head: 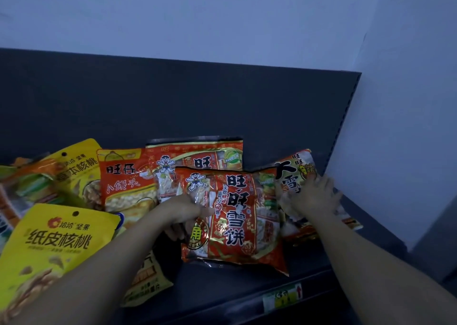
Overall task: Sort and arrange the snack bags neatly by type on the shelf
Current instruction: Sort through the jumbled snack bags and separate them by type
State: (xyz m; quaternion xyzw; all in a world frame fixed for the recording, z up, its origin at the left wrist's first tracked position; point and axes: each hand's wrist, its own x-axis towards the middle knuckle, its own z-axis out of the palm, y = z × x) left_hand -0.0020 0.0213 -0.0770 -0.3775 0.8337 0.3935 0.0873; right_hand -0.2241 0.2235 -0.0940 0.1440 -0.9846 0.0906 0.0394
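Observation:
A large red rice-cracker bag (237, 221) leans forward in the middle of the dark shelf (247, 287). My left hand (184, 209) grips its left edge, thumb on the front. My right hand (314, 197) lies flat with spread fingers on a white and orange bag (295, 174) at the shelf's right end. A second red rice-cracker bag (197, 159) stands behind the front one. An orange small-bun bag (126, 181) stands to its left. Two yellow walnut bags sit further left, one in front (54, 245) and one behind (79, 169).
The dark back panel (173, 107) rises behind the bags and ends at a white wall (395, 127) on the right. A green price label (282, 297) sits on the shelf's front rail. More coloured bags (24, 183) are piled at far left.

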